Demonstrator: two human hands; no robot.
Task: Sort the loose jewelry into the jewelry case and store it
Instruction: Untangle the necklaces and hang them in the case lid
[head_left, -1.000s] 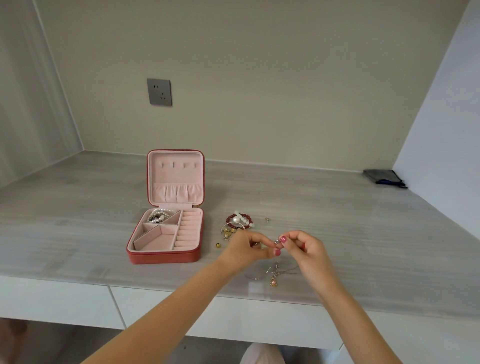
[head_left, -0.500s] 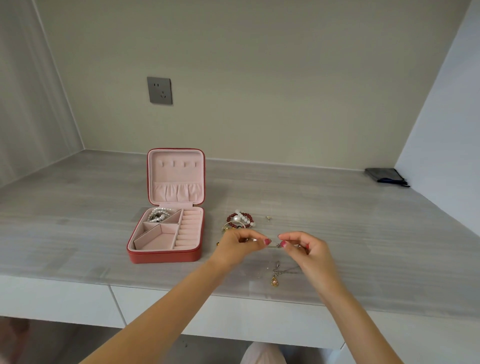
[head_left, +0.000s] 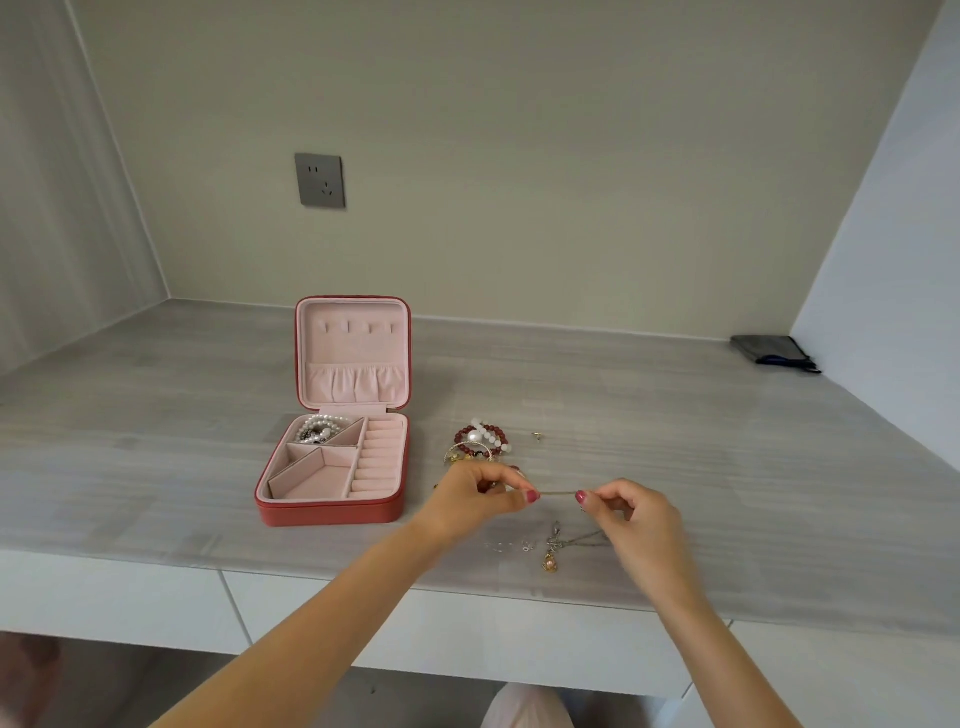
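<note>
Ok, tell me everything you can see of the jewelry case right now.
The jewelry case is red outside and lined in pale pink. It sits open on the grey counter, left of both hands, lid upright. The base has ring rolls on the right and divided compartments; the far-left one holds a pearl strand. Neither hand touches it.

Bare forearms, pink-red painted nails

Both hands' fingers (head_left: 524, 494) pinch a thin chain (head_left: 557, 493) taut beside the open jewelry case (head_left: 332, 512).
</note>
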